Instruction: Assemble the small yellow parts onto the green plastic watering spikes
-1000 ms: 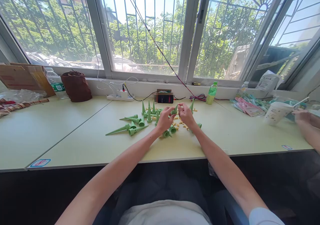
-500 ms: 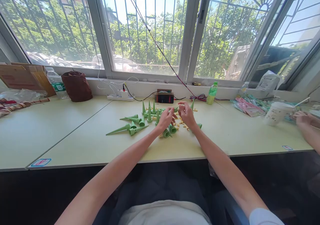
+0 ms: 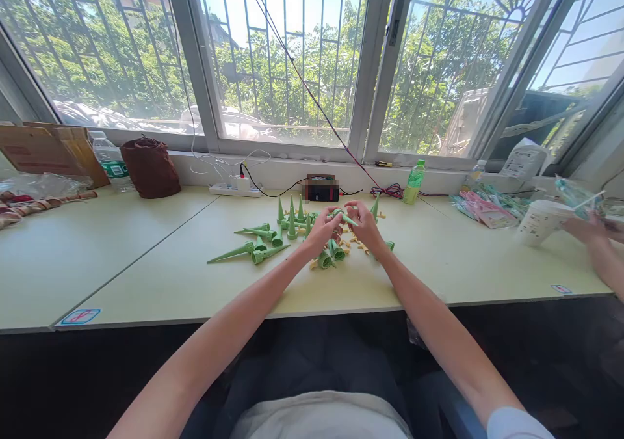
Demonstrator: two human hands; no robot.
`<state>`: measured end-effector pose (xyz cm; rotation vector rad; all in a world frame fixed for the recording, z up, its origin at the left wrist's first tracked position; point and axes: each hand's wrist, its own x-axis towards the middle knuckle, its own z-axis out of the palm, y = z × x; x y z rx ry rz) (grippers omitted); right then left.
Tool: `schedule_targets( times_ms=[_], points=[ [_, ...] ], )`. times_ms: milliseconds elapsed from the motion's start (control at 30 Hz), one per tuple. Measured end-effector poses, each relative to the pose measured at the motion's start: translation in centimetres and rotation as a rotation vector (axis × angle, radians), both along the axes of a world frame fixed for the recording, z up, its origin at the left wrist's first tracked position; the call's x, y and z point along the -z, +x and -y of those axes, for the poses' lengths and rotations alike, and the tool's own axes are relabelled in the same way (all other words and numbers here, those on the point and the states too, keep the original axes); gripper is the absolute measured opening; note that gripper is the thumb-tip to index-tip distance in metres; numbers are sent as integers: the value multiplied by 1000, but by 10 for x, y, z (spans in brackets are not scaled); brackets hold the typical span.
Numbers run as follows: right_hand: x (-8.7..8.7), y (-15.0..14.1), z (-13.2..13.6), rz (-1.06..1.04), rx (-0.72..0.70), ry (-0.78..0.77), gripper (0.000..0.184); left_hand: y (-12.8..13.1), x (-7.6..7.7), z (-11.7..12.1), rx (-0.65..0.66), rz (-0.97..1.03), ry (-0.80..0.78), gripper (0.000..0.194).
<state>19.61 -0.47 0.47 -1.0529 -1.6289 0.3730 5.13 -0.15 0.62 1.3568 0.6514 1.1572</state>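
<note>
Between my two hands is a green plastic watering spike (image 3: pixel 348 220), a hollow cone with a pointed tip. My left hand (image 3: pixel 324 232) has its fingers closed around the wide end. At the other side my right hand (image 3: pixel 364 226) pinches near the spike; its fingertips are partly hidden. More green spikes lie to the left on their sides (image 3: pixel 234 252), and several stand on end (image 3: pixel 291 221) behind my left hand. Below the hands, spikes with open round ends (image 3: pixel 336 250) face me. Small yellow branched pieces (image 3: pixel 361 246) are scattered beneath and beside my right hand.
A phone (image 3: pixel 322 192) leans at the back, near a power strip (image 3: pixel 234 190). A green bottle (image 3: pixel 413 183) stands right of it. Further right are bagged items (image 3: pixel 487 209), a white cup (image 3: pixel 542 222) and another person's hand (image 3: pixel 587 227). A brown bag (image 3: pixel 149 168) sits left.
The green spike now shows between my hands, its tip pointing right and toward me. My hands have barely shifted. The other person's hand has lifted a clear packet on the right.
</note>
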Motion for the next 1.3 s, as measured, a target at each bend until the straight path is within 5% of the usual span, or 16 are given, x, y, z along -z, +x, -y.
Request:
schedule_targets(
  times_ms=[233, 467, 600, 833, 1067, 1300],
  points=[
    [0, 1, 0, 40, 27, 10, 26, 0, 5, -1, -31, -112, 203, 35],
    [0, 1, -2, 40, 52, 3, 27, -2, 11, -3, -277, -327, 561, 32],
    [1, 0, -2, 41, 53, -5, 29, -1, 9, 0, -348, -378, 633, 35],
    [1, -1, 0, -28, 84, 48, 34, 3, 5, 3, -319, -264, 389, 42],
    [0, -3, 2, 7, -7, 33, 35, 2, -2, 4, -70, -68, -14, 52],
    [1, -1, 0, 1, -20, 17, 33, -2, -4, 3, 7, -22, -46, 40]
  ],
)
